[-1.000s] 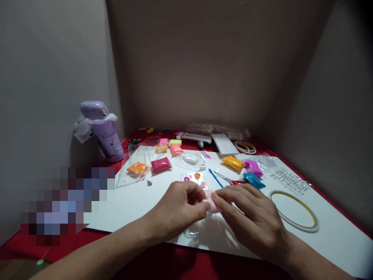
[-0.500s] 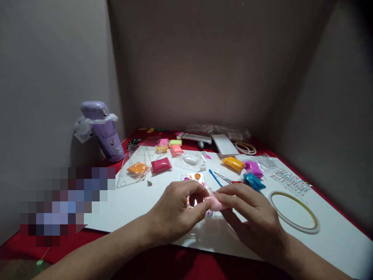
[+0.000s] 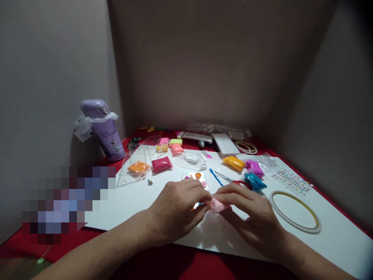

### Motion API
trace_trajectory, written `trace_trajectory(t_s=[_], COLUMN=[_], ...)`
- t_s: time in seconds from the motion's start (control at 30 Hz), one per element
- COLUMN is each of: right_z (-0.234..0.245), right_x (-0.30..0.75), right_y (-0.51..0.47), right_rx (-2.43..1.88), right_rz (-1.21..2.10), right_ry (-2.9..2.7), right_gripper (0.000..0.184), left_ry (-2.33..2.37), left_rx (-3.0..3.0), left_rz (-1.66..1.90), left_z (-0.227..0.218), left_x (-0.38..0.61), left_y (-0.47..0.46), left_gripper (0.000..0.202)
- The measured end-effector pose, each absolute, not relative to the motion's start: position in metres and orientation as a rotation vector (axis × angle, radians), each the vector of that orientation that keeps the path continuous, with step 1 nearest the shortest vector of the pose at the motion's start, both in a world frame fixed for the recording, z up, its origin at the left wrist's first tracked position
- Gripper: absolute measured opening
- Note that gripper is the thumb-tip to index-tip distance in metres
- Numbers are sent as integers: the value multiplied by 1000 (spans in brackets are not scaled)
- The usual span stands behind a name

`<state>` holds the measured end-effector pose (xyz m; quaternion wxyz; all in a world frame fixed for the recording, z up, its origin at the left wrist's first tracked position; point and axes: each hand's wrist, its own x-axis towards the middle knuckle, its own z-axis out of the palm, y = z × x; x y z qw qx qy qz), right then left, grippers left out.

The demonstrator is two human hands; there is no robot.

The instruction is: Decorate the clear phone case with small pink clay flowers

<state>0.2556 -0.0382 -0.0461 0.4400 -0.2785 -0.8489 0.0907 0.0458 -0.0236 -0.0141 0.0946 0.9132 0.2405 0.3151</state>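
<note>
A small lump of pale pink clay [image 3: 217, 205] in clear wrap is pinched between both my hands above the white board [image 3: 131, 202]. My left hand [image 3: 177, 208] grips its left end with curled fingers. My right hand [image 3: 250, 217] closes over its right side, fingertips meeting the left hand's. Just behind my hands lies a clear phone case [image 3: 196, 178] with small coloured clay pieces on it, partly hidden by my fingers.
Packets of clay lie around: orange [image 3: 138, 167], magenta [image 3: 161, 164], yellow-orange [image 3: 233, 162], purple [image 3: 254, 168], teal [image 3: 254, 181]. Scissors [image 3: 231, 179] and a blue tool [image 3: 216, 177] sit behind my hands. A tape ring [image 3: 295, 212], rhinestone sheet [image 3: 291, 181] and purple bottle [image 3: 101, 130] stand nearby.
Both hands have stayed together on the pink clay, fingers shifting and closing tighter around it. The clay has turned slightly between them.
</note>
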Motion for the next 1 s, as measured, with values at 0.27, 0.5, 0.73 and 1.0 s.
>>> trace_trajectory(t_s=[0.27,0.5,0.73,1.0], right_z=[-43,-41,-43,-45], right_x=[254,252,256,256], right_y=[-42,-42,-38,-36], right_rx=[-684,-684,-726,-774], right_rz=[185,184,204,226], right_ry=[-2133,-2126,-2065,-2030], right_gripper=[20,18,20,15], left_ry=[763,850,652,682], left_rx=[2911,2172,1317,1214], left_rz=[1043,784,608,659], left_z=[-24,-7,0,-8], left_x=[52,44,32,33], left_y=[-21,-23,-4,-2], left_gripper=[11,8,19,21])
